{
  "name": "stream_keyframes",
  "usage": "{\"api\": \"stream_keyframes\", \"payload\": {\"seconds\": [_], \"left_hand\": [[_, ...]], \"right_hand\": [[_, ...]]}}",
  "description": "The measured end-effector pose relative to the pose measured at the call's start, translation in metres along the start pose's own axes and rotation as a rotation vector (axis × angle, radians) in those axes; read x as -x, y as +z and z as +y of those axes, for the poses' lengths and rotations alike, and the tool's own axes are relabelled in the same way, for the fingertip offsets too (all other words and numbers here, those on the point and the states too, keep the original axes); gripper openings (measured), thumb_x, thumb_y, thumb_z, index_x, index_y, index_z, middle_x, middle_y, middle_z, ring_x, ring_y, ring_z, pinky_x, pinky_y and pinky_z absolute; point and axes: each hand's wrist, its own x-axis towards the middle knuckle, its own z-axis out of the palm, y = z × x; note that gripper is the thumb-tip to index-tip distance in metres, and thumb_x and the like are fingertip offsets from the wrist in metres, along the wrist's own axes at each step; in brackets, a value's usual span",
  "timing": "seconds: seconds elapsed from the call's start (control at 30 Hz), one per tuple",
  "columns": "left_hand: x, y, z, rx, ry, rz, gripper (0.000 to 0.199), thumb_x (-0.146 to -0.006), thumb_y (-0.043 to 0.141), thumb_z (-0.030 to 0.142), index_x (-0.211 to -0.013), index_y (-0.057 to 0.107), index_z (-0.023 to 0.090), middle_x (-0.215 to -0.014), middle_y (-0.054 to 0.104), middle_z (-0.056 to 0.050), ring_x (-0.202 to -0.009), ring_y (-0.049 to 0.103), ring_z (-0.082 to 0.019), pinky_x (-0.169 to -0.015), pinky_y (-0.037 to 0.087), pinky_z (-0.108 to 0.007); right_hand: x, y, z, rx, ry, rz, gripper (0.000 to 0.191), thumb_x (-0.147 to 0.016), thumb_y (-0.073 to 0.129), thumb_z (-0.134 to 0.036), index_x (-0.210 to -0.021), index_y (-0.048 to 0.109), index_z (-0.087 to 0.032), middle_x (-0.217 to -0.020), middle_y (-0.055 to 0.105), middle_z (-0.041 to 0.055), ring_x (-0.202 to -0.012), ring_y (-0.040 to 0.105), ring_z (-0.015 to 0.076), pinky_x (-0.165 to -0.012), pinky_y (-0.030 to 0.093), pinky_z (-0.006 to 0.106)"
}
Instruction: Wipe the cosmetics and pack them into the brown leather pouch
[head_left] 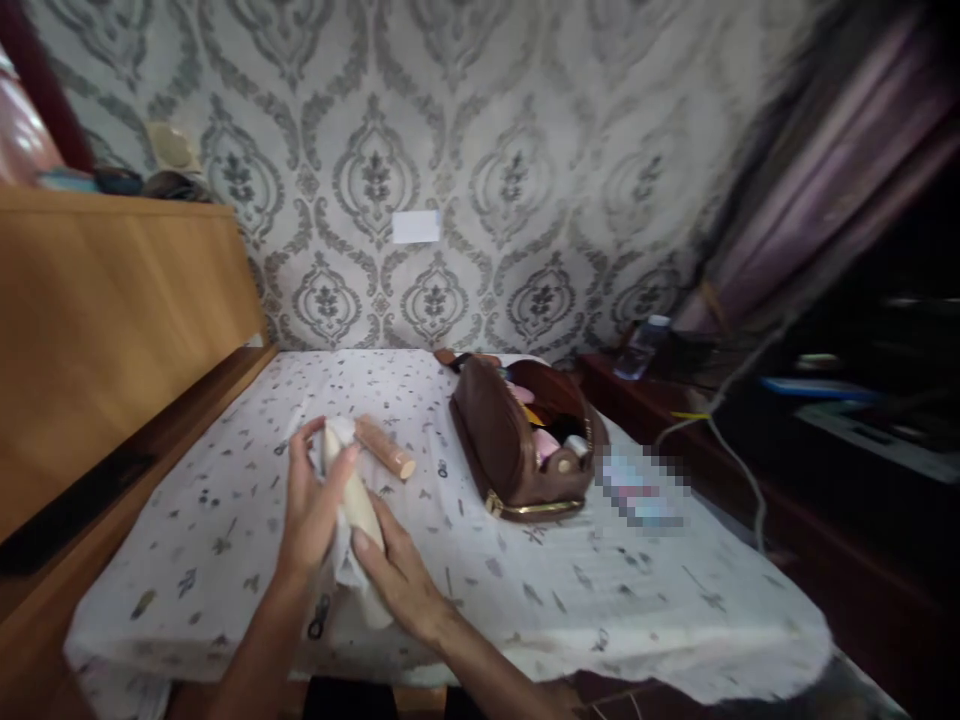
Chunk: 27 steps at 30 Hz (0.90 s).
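Note:
Both hands grip a long cream-coloured tube-like item [361, 512] with a white tissue or cloth [343, 560] around part of it; its exact kind is unclear. My left hand [311, 505] is closed about the upper end, thumb along the side. Lower down, my right hand [401, 570] wraps the item from the right. Just beyond the hands, a brownish-pink tube [386, 450] with a pale round end lies on the cloth. To the right stands a brown bag [484, 440], unzipped, with pink, white and yellow items showing inside.
A white patterned cloth [540, 600] covers the table. At left rises a wooden panel [112, 350]. On the dark ledge at right are a clear bottle [641, 350] and a hanging pale cable [739, 465]. A blurred-out item [641, 490] lies right of the bag.

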Motion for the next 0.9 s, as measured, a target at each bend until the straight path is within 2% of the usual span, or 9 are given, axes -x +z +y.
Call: {"api": "stream_keyframes", "payload": {"seconds": [0.1,0.17,0.23,0.37,0.5,0.6,0.67,0.77,0.9], "left_hand": [[-0.007,0.005,0.013,0.183,-0.142,-0.065,0.065,-0.070,0.079,0.059,-0.122,0.056,0.028,-0.072,0.062,0.004,-0.053,0.053,-0.013,-0.047,0.042,-0.020],[-0.006,0.014,0.019,0.238,-0.123,-0.040,0.052,-0.067,0.081,0.059,-0.101,0.062,0.024,-0.060,0.054,0.007,-0.047,0.046,-0.009,-0.042,0.038,-0.018],[-0.002,0.028,0.024,0.243,-0.095,-0.018,0.047,-0.065,0.083,0.058,-0.081,0.059,0.021,-0.054,0.050,0.008,-0.045,0.043,-0.007,-0.041,0.034,-0.016],[0.004,0.060,0.034,0.222,-0.091,-0.069,0.049,-0.065,0.083,0.059,-0.073,0.055,0.020,-0.052,0.048,0.008,-0.043,0.040,-0.006,-0.039,0.031,-0.015],[0.001,0.087,0.037,0.251,-0.045,-0.070,0.048,-0.067,0.082,0.058,-0.075,0.055,0.020,-0.056,0.052,0.008,-0.047,0.044,-0.006,-0.044,0.036,-0.015],[-0.002,0.100,0.038,0.251,0.042,-0.059,0.047,-0.070,0.081,0.058,-0.076,0.055,0.019,-0.060,0.052,0.007,-0.051,0.045,-0.007,-0.047,0.039,-0.015],[-0.001,0.109,0.040,0.210,0.108,-0.076,0.046,-0.073,0.080,0.058,-0.075,0.055,0.019,-0.060,0.049,0.008,-0.050,0.040,-0.006,-0.046,0.036,-0.014],[0.002,0.124,0.046,0.118,0.199,-0.130,0.043,-0.079,0.075,0.056,-0.073,0.054,0.019,-0.058,0.044,0.008,-0.050,0.035,-0.006,-0.044,0.030,-0.015],[0.001,0.152,0.055,0.021,0.265,-0.272,0.038,-0.085,0.070,0.052,-0.072,0.055,0.020,-0.058,0.045,0.006,-0.051,0.037,-0.008,-0.045,0.031,-0.017]], "right_hand": [[0.014,-0.016,-0.005,-0.160,0.134,-0.055,0.073,-0.085,0.054,-0.078,-0.134,0.059,-0.024,-0.103,0.069,0.0047,-0.095,0.065,0.0216,-0.090,0.053,0.037],[0.024,-0.024,-0.003,-0.364,0.267,-0.091,0.076,-0.077,0.059,-0.083,-0.125,0.062,-0.024,-0.081,0.064,0.0001,-0.068,0.061,0.0163,-0.066,0.052,0.031],[0.035,-0.031,-0.002,-0.542,0.342,-0.128,0.082,-0.071,0.064,-0.084,-0.125,0.058,-0.023,-0.072,0.060,-0.0026,-0.056,0.056,0.0133,-0.055,0.048,0.028],[0.060,-0.049,-0.009,-0.606,0.333,-0.114,0.088,-0.066,0.078,-0.073,-0.133,0.050,-0.024,-0.076,0.063,-0.0030,-0.057,0.058,0.0113,-0.055,0.049,0.023],[0.085,-0.074,-0.026,-0.534,0.292,-0.008,0.070,-0.071,0.084,-0.057,-0.127,0.054,-0.026,-0.083,0.060,-0.0044,-0.059,0.056,0.0072,-0.054,0.046,0.019],[0.097,-0.094,-0.037,-0.494,0.214,0.111,0.063,-0.075,0.081,-0.056,-0.123,0.055,-0.026,-0.087,0.058,-0.0031,-0.062,0.054,0.0073,-0.055,0.046,0.019],[0.103,-0.106,-0.043,-0.456,0.157,0.143,0.060,-0.077,0.078,-0.057,-0.123,0.056,-0.025,-0.087,0.058,-0.0021,-0.063,0.052,0.0080,-0.056,0.045,0.020],[0.111,-0.123,-0.049,-0.324,0.104,0.174,0.054,-0.081,0.073,-0.057,-0.122,0.060,-0.025,-0.092,0.059,0.0008,-0.074,0.053,0.0130,-0.062,0.048,0.024],[0.120,-0.143,-0.056,-0.078,0.063,0.250,0.049,-0.081,0.071,-0.057,-0.117,0.066,-0.024,-0.101,0.065,0.0048,-0.096,0.058,0.0235,-0.082,0.049,0.036]]}}
